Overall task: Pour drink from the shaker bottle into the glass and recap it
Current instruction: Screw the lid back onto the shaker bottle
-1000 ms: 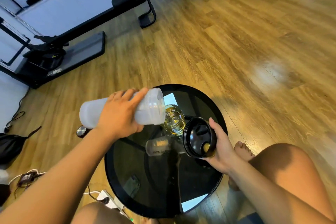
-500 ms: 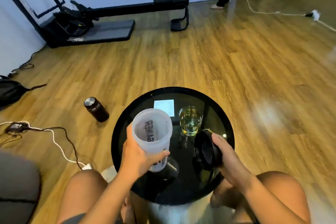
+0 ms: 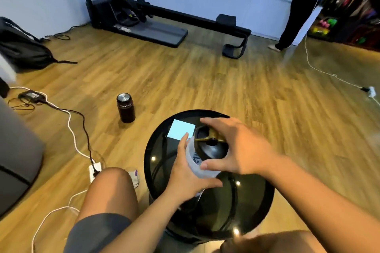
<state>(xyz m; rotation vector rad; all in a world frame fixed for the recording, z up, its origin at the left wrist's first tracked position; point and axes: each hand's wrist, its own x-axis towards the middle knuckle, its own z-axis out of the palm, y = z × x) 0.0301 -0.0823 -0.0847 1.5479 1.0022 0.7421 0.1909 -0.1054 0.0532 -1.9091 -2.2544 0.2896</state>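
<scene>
The frosted white shaker bottle point(image 3: 195, 160) stands upright over the round black glass table point(image 3: 160, 162). My left hand point(image 3: 185, 176) is wrapped around its body from the left. The black lid point(image 3: 211, 148) with a gold flip cap sits on the bottle's mouth. My right hand point(image 3: 236, 148) lies over the lid from the right, fingers spread around its rim. The glass with the drink is hidden behind my right hand.
A dark flask point(image 3: 125, 108) stands on the wooden floor left of the table. Cables and a power strip point(image 3: 95, 171) lie near my left knee. A black exercise machine point(image 3: 164, 24) sits by the far wall, and a person point(image 3: 296, 16) stands at the back right.
The bottle went from pouring sideways into the glass to upright. My right hand brought the lid from beside the glass onto the bottle's mouth. The camera view tilted up.
</scene>
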